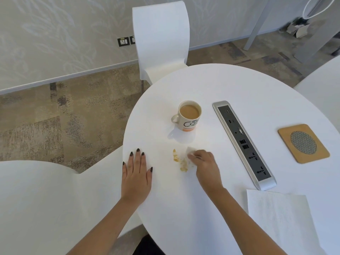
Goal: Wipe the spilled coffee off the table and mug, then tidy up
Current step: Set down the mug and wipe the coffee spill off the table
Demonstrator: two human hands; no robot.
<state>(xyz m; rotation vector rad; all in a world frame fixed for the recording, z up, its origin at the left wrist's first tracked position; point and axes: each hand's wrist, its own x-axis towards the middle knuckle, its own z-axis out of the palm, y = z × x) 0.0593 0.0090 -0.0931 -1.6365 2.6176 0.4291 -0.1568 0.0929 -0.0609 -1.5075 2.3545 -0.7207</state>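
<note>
A white mug (187, 117) full of milky coffee stands upright on the round white table (239, 85), handle to the left. In front of it lies a tan coffee spill (179, 161) in streaks. My right hand (206, 163) presses a crumpled white tissue (190, 153) onto the right edge of the spill; part of the tissue is stained. My left hand (137, 172) lies flat on the table near its left edge, fingers apart, holding nothing.
A silver and black socket strip (244, 144) is set in the table right of the mug. A wooden coaster (303, 143) sits far right. A spare white tissue (279, 219) lies at the near right. White chairs (161, 39) stand behind and left.
</note>
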